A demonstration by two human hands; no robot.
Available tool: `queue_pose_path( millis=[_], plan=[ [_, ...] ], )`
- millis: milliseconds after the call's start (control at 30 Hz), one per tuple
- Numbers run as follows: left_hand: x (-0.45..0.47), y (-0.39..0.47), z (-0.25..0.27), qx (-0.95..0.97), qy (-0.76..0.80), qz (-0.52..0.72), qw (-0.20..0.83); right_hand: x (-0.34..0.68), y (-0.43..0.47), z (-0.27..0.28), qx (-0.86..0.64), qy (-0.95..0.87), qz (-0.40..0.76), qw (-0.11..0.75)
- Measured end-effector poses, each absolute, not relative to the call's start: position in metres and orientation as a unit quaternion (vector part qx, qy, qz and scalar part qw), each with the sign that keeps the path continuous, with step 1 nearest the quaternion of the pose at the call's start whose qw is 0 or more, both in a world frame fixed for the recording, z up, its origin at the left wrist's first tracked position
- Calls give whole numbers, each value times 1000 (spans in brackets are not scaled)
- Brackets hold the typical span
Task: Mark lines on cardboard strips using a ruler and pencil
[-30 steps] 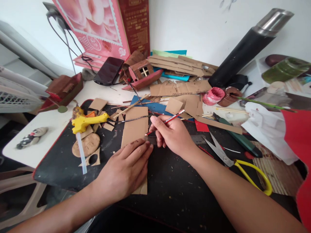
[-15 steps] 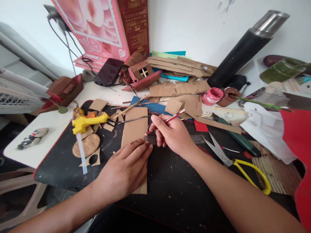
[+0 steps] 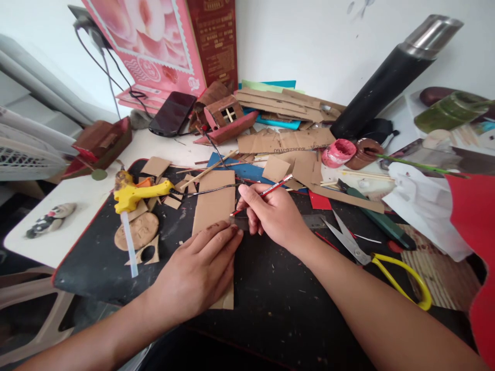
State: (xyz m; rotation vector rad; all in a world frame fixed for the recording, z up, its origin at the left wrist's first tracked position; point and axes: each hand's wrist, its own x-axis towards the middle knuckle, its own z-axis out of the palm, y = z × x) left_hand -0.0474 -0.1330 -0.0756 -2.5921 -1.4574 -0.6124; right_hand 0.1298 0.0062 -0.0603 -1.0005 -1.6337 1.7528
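Note:
A strip of brown cardboard (image 3: pixel 214 198) lies lengthwise on the black board, partly under my left hand. Across it goes a clear ruler (image 3: pixel 314 221), whose left end is hidden by my fingers. My left hand (image 3: pixel 207 257) rests flat on the cardboard and the ruler's end, its fingers stretched out. In my right hand (image 3: pixel 268 211) is a red pencil (image 3: pixel 273 188), pinched between thumb and fingers. The pencil's tip touches the cardboard near the ruler's edge, just above my left fingertips.
On the left lie a yellow glue gun (image 3: pixel 143 196) and a round cardboard disc (image 3: pixel 136 231). Scissors (image 3: pixel 358 247) and a green utility knife (image 3: pixel 377 219) are to the right. Behind stand a small model boat (image 3: pixel 228 123), paint jars (image 3: pixel 339 153) and a black flask (image 3: pixel 386 77).
The pencil's upper end has tilted slightly to the left. My left hand, the cardboard and the ruler look unmoved.

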Motion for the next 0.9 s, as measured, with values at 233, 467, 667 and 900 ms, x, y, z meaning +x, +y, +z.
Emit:
queue_pose_path(
  millis=[233, 467, 667, 900],
  plan=[
    [-47, -133, -74, -850, -483, -204, 56, 130, 8, -59, -373, -564, 685, 269],
    [-48, -133, -73, -855, -471, -208, 56, 129, 9, -58, -367, -550, 701, 269],
    [-49, -134, -72, -855, -466, -220, 64, 128, 8, -54, -356, -555, 707, 256],
    [-47, -132, -70, -855, -466, -214, 78, 127, 4, -52, -349, -546, 725, 235]
  ],
)
